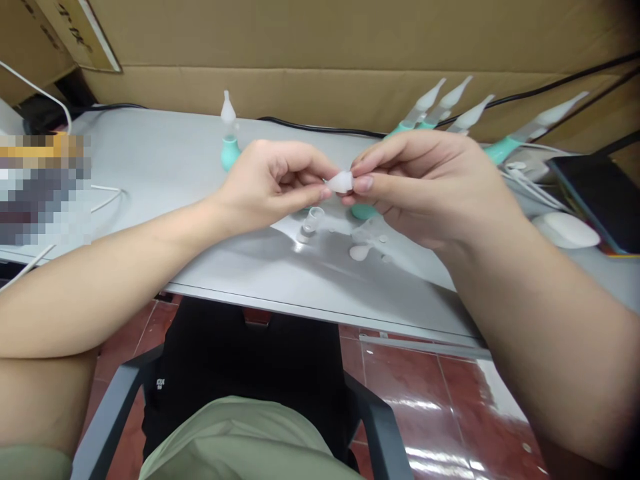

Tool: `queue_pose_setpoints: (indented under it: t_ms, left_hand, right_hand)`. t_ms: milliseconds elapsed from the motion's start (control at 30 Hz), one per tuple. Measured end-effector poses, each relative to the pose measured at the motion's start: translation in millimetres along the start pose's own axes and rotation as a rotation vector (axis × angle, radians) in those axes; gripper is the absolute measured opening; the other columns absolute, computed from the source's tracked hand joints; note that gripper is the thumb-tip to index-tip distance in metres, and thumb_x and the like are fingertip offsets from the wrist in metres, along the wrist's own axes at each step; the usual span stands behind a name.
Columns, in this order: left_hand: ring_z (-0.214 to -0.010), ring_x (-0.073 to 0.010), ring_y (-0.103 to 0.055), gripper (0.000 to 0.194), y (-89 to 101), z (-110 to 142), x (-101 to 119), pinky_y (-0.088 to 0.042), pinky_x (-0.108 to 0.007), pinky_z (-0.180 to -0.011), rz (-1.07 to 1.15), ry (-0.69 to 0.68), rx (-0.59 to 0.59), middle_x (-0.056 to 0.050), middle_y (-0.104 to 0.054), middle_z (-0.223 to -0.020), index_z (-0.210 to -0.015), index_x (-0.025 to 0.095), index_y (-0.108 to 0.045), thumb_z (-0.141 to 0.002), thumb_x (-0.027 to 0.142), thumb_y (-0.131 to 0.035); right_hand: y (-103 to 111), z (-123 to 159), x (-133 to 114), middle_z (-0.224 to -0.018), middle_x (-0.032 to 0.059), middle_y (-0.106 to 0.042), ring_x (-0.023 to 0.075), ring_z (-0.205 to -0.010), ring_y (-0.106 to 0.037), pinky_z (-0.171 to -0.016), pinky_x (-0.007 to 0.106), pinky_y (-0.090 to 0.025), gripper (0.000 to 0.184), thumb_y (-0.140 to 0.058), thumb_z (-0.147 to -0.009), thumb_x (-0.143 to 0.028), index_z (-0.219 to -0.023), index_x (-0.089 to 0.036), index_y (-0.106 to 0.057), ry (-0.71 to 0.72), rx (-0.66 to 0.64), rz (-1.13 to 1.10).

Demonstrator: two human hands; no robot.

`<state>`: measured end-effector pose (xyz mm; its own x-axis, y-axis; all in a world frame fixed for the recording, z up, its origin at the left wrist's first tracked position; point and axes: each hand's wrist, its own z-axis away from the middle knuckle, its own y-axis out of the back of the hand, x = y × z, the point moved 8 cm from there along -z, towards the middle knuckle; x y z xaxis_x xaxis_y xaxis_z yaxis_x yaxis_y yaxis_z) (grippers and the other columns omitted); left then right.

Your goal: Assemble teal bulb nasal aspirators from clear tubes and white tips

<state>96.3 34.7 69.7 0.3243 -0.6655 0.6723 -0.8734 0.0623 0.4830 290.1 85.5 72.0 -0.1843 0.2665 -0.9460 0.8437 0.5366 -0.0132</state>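
Between my two hands, above the grey desk, is a small white soft tip (341, 182), its narrow end towards the left. My left hand (280, 180) pinches the narrow end between thumb and fingers. The wide end is gripped by the thumb and fingertips of my right hand (420, 183). Below them a clear plastic tube (311, 225) stands on the desk. Near it lie another white tip (359, 252) and several small clear pieces (373, 230). Part of a mint-green bulb (364, 211) shows beneath my right hand, mostly hidden.
One assembled mint-green bulb with a white tip (230, 150) stands at the back left of the desk (165, 153). Several similar ones (510, 143) lean at the back right. A white mouse (565, 230), a dark tablet-like device (600, 193) and cables are at the right. Cardboard (300, 40) walls the back.
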Motion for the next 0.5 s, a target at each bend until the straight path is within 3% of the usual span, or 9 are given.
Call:
queue_pose_setpoints:
  t_ms: [233,367,500]
  left_hand:
    - [-0.093,-0.0228,-0.087,0.037,5.2,-1,3,-0.077,-0.041,-0.089,-0.127,-0.188,0.02,-0.008,-0.096,-0.109,-0.126,0.027,-0.098,-0.129,0.058,-0.079]
    - [-0.092,-0.0254,-0.085,0.052,6.5,-3,2,-0.074,-0.042,-0.086,-0.171,-0.313,0.042,-0.01,-0.091,-0.097,-0.121,0.026,-0.099,-0.129,0.071,-0.075]
    - [-0.096,-0.0255,-0.086,0.058,0.8,-6,-6,-0.075,-0.041,-0.097,-0.248,-0.294,-0.031,-0.01,-0.089,-0.092,-0.123,0.025,-0.098,-0.131,0.075,-0.069]
  right_hand:
    - [-2,3,1,-0.087,0.0036,-0.092,0.0155,-0.073,-0.087,-0.072,0.021,-0.075,0.042,-0.131,-0.063,-0.015,-0.089,-0.021,-0.098,-0.099,-0.008,-0.068]
    - [-8,9,-3,-0.092,0.0034,-0.094,0.0155,-0.079,-0.091,-0.077,0.02,-0.077,0.046,-0.138,-0.065,-0.036,-0.087,-0.024,-0.099,-0.155,-0.017,-0.078]
    - [-13,10,-6,-0.086,0.0021,-0.091,0.0149,-0.079,-0.09,-0.079,0.018,-0.077,0.053,-0.14,-0.061,-0.047,-0.084,-0.025,-0.097,-0.168,-0.043,-0.087]
